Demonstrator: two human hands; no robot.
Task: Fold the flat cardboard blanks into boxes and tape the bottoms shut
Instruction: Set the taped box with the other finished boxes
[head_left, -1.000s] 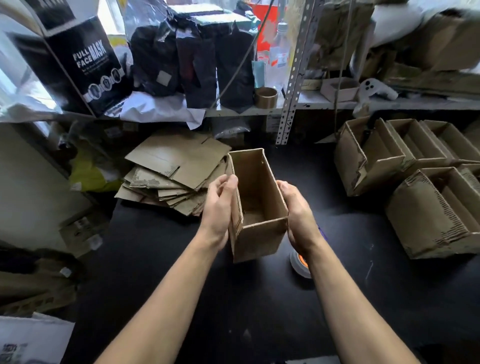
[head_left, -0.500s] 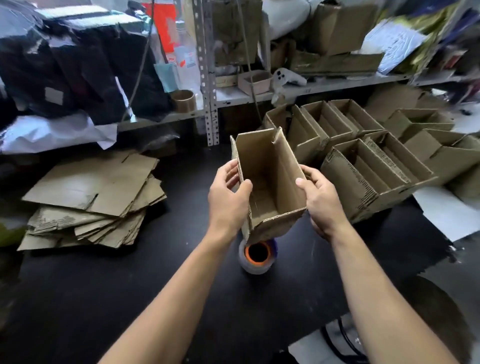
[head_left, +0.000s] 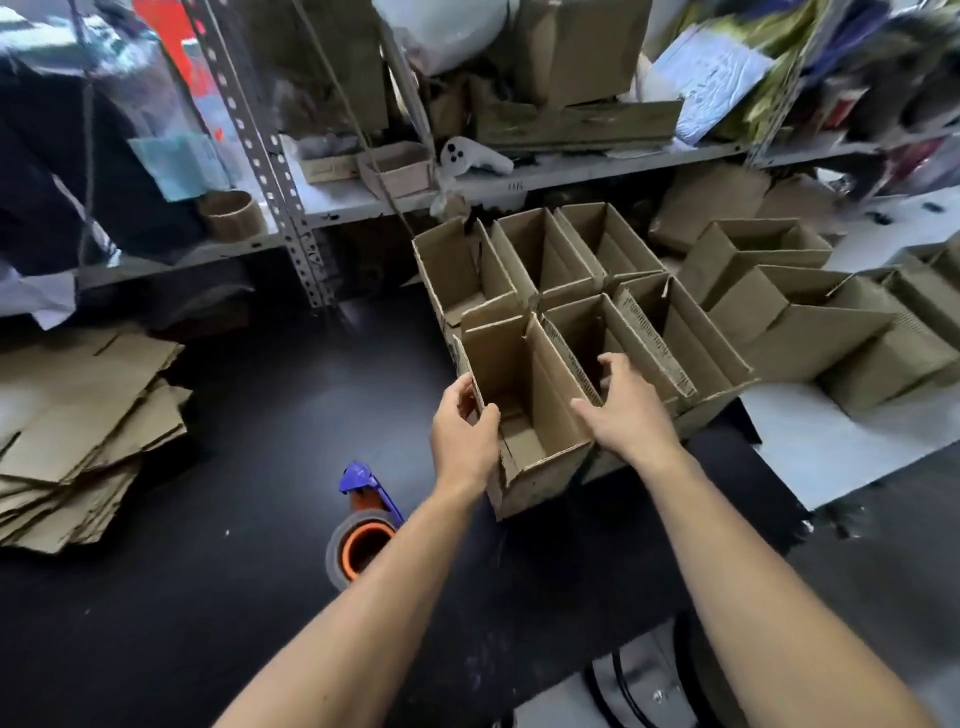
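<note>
folded boxes (head_left: 613, 291) crowding right, tape dispenser (head_left: 363, 525) (low) left

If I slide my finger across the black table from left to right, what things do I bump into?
Stack of flat cardboard blanks → tape dispenser → left hand → box being held → right hand → finished boxes.
</note>
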